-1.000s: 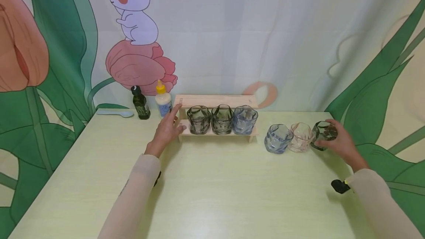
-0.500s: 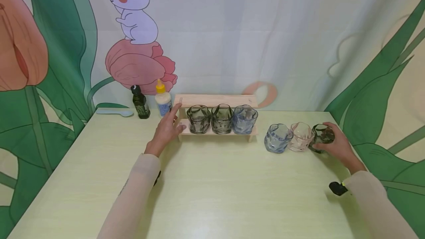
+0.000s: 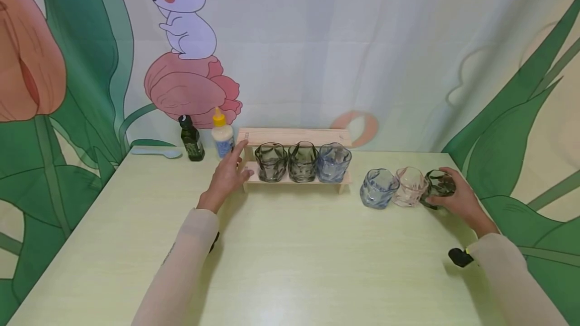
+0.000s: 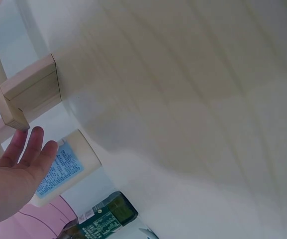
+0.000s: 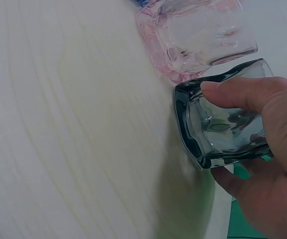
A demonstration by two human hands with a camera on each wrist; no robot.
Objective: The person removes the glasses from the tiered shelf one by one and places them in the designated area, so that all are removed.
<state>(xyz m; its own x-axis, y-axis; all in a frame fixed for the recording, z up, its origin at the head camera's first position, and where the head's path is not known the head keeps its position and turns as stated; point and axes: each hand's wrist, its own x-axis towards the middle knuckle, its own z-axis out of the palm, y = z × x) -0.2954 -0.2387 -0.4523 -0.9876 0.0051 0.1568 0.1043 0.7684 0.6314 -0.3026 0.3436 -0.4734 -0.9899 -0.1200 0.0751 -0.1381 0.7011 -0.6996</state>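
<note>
My right hand (image 3: 459,197) holds a dark grey-green glass (image 3: 438,187) at the right of the table, thumb on its near side and fingers on its far side. That glass (image 5: 223,122) stands close beside a clear pink glass (image 3: 410,187); a blue glass (image 3: 379,190) is left of the pink one. With fairly straight fingers, my left hand (image 3: 225,177) touches the left end of a two-tier wooden rack (image 3: 294,137). Two dark glasses (image 3: 271,164) and a blue glass (image 3: 334,164) stand in a row on its lower board.
Left of the rack stand a yellow-capped bottle (image 3: 223,137) and a dark green bottle (image 3: 192,140). A pale blue spoon (image 3: 156,153) lies farther left at the table's back edge. Behind the table (image 3: 290,255) hangs a printed curtain (image 3: 290,54).
My right hand has moved the dark glass slightly left, up against the pink glass, and then stayed there. The left hand has kept its place at the rack.
</note>
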